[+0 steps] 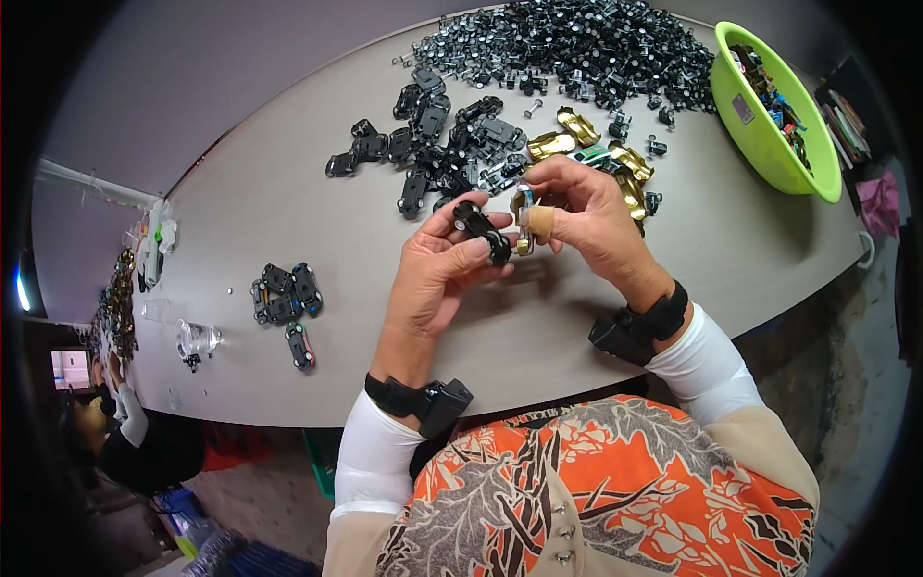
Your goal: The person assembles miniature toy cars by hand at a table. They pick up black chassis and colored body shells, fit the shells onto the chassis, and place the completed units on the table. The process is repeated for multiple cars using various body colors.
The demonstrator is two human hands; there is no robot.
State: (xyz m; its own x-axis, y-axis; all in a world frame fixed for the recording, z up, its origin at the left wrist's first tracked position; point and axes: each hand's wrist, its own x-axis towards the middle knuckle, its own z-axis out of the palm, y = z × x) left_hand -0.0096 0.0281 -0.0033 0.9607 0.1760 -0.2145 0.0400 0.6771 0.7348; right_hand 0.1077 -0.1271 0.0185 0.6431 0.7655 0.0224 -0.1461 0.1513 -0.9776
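Over a grey worktop [240, 202] in the head view, pinching a black toy car [482, 234] in the left hand [430, 272], with its long axis slanting down to the right. Pinching a partly hidden, gold-tinted piece [522, 205] upright in the right hand [596, 216], just right of the car.

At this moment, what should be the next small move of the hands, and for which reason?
Probably the right hand should bring its gold-toned piece against the black toy-car part in the left hand, because the two parts are held close together but appear unjoined.
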